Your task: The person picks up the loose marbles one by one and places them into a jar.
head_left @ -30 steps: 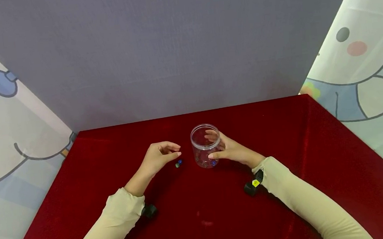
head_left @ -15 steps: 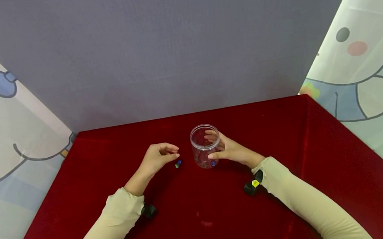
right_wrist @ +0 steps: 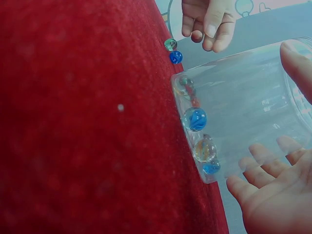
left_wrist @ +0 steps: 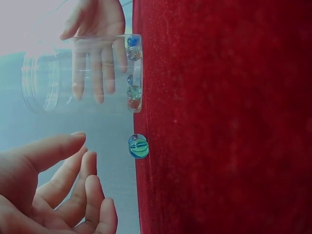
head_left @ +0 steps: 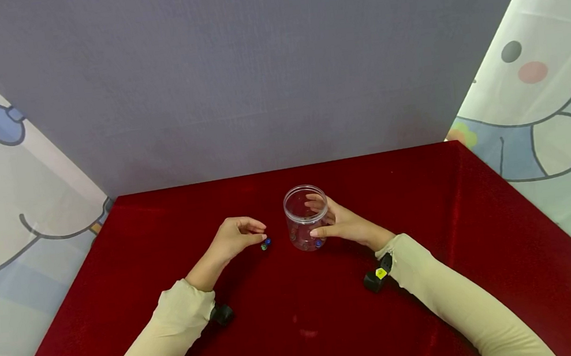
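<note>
A clear plastic jar [head_left: 299, 236] stands upright, lidless, on the red cloth. My right hand [head_left: 346, 224] holds it from the right, thumb on the near side and fingers around the far side. Several glass marbles lie on its floor, among them a blue swirled marble [right_wrist: 196, 120] and an amber-streaked marble [right_wrist: 205, 148]. Left of the jar, a green marble [head_left: 264, 247] and a blue marble [right_wrist: 176, 57] sit side by side on the cloth. Just above these two hovers my left hand [head_left: 233, 239], its fingers loosely bent and nothing between thumb and fingertips.
Red velvet cloth [head_left: 299, 304] covers the table. A grey panel [head_left: 264, 76] rises along its far edge. Cartoon-printed sheets hang at both sides, such as the right sheet [head_left: 561, 114]. Each wrist wears a small black camera, including the left camera [head_left: 222, 314].
The left hand has lowered slightly and shifted a little left, bringing its fingertips nearer the two loose marbles. The right hand and the jar stay put.
</note>
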The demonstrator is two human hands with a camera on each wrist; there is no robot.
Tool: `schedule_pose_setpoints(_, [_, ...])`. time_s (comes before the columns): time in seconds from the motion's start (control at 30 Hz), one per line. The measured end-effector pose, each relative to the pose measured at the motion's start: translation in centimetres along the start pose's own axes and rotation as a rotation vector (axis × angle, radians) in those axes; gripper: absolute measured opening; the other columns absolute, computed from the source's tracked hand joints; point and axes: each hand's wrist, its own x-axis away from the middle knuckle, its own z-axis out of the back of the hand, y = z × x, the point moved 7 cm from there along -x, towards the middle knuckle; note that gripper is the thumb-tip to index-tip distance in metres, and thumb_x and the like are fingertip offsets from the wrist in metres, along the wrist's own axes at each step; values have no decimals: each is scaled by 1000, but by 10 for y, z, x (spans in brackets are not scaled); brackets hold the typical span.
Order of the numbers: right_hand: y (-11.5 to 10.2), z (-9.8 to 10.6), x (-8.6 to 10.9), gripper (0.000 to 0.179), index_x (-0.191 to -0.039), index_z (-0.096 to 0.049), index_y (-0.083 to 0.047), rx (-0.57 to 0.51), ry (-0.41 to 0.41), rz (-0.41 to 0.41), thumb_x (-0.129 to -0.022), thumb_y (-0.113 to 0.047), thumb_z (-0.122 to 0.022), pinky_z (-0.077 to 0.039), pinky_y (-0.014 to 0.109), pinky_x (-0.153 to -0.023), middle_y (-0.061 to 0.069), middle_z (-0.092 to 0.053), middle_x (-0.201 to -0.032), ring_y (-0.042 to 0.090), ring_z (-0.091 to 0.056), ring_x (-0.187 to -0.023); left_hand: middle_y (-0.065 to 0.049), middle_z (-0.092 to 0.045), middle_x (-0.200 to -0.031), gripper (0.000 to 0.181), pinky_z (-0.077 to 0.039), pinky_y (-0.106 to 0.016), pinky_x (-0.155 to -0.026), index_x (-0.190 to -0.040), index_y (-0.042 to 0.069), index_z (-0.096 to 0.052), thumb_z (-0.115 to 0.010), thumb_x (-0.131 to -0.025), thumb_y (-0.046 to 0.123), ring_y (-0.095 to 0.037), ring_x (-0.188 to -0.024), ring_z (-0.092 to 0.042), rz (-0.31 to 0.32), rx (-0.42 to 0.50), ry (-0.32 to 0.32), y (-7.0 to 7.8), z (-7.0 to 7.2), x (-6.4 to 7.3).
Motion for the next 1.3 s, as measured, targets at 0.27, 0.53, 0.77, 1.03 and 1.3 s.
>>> schedule_pose_setpoints(0.27, [0,0,0,83,-148,-19,-12,-4,-2,-1,-84,-14,-71,-15,51,-112,16,-22,-153,28,-19,-142,-13,-67,-93,23,-51,-34,-70,-101,-7,-67,-72,-82,5,-17,-79,-59,32,-45,-18,-6,0,-2])
schedule_pose_setpoints(0.53, [-2,0,0,85,-148,-18,-9,-2,1,3,-83,-15,-72,-16,51,-112,18,-22,-153,28,-19,-142,-9,-68,-90,18,-48,-28,-66,-97,-2,-70,-72,-80,4,-18,-79,-58,59,-107,-35,-8,-1,-3])
schedule_pose_setpoints(0.77, [-3,-1,1,85,-149,-18,-11,-10,-7,-11,-84,-16,-72,-16,50,-112,15,-22,-153,27,-19,-142,-6,-68,-88,14,-48,-28,-66,-93,1,-71,-74,-79,4,-17,-78,-60,99,-179,-45,-9,-4,-3])
schedule_pose_setpoints(1.03, [-3,-1,0,84,-149,-17,-12,-12,-8,-14,-85,-17,-71,-15,51,-113,17,-21,-154,28,-19,-142,-8,-68,-88,14,-50,-27,-66,-91,0,-71,-75,-78,2,-18,-82,-61,116,-216,-79,-13,-6,-6])
schedule_pose_setpoints(1.3, [-2,-2,-1,84,-148,-18,-11,-10,-6,-13,-84,-16,-71,-15,51,-112,16,-21,-153,28,-19,-142,-8,-66,-86,13,-50,-26,-66,-89,0,-71,-74,-76,-2,-18,-81,-59,151,-222,-112,-16,-9,-5])
